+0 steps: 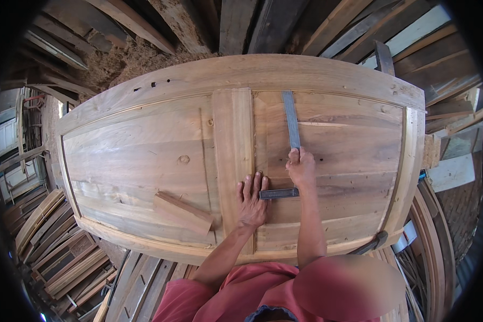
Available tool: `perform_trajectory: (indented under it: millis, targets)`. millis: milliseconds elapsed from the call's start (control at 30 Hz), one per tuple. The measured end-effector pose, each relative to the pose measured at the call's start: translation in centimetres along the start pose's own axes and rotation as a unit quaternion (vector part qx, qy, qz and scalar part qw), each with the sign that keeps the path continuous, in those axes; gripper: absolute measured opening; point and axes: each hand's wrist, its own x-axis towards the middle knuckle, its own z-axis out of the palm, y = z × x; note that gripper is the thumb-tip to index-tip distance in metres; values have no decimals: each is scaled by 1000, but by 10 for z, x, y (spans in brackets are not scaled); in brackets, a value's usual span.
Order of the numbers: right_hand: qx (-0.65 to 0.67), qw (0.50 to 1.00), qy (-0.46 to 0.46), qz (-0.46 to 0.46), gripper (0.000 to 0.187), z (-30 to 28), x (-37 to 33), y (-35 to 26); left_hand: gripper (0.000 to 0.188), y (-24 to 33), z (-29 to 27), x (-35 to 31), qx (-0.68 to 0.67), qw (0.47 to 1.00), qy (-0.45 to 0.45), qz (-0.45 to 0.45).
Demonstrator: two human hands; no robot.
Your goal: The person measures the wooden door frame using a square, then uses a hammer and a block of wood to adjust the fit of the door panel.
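Panelling (155,129) underlies a square (291,119) in the right hand (302,170).

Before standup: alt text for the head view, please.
The person's bare right hand grips a dark-handled, grey metal square on a pale-brown, panelled wooden door; the bare left hand rests at its middle upright. A short, brown wooden block lies to the left.

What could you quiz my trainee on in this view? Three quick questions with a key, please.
1. Which hand holds the flat grey metal blade?
2. Multiple choice: the loose rectangular brown wooden block lies (a) left of the left hand, (b) right of it, (c) under it.
3. True or false: that hand rests on the pale brown panelled wooden workpiece.

Key: 1. The right hand. 2. a. 3. True.
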Motion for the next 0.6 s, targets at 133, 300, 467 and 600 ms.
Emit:
perform_trajectory:
  millis: [133, 300, 467, 600]
  targets:
    - [-28, 999, 17, 23, 32, -28, -22, 23, 66, 1, 1, 2, -7, 1000, 7, 7]
    - [-160, 981, 106, -9, 34, -55, -59, 81, 64, 6, 10, 1, 1, 998, 51, 20]
    - [-135, 978, 160, -9, 42, -70, -109, 104, 63, 8, 11, -4, 21, 994, 99, 35]
    - [-194, 963, 181, -42, 52, -75, -154, 139, 63, 6, 14, -4, 28, 991, 115, 55]
